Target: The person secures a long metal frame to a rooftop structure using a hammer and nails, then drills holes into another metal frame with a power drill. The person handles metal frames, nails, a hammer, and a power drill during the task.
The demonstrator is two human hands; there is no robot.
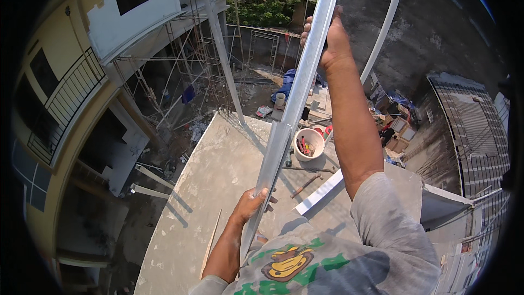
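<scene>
"Labels first: what was printed?"

"Shirt (401, 240), bottom of the frame, was grey, with big green lettering (333, 262) around a cartoon monkey print (287, 265) in yellow and brown."

"Hands?"

"Left hand (251, 205), lower centre, was curled round a metal channel (302, 87), thumb on its near face, fingertips showing past its right edge. Part-closed, gripping."

"And the other?"

"Right hand (337, 41), upper right of centre, sat at the end of an outstretched arm, cupped round the same piece: fingertips at its left edge, thumb up along its right. Palm was partly hidden; couldn't tell how hard it pressed."

"Where was the piece, how did it look?"

"It slanted from lower centre up to the top edge, leaning right. Long, silvery, shiny, with a step near mid-frame where a wider section met a narrower one. One length or two, couldn't tell."

"Around it?"

"A whitish bucket (316, 143), right of centre, held red tools. Below that, a hammer (306, 186) lay on the grey slab (191, 229) near a white bar (322, 192)."
</scene>
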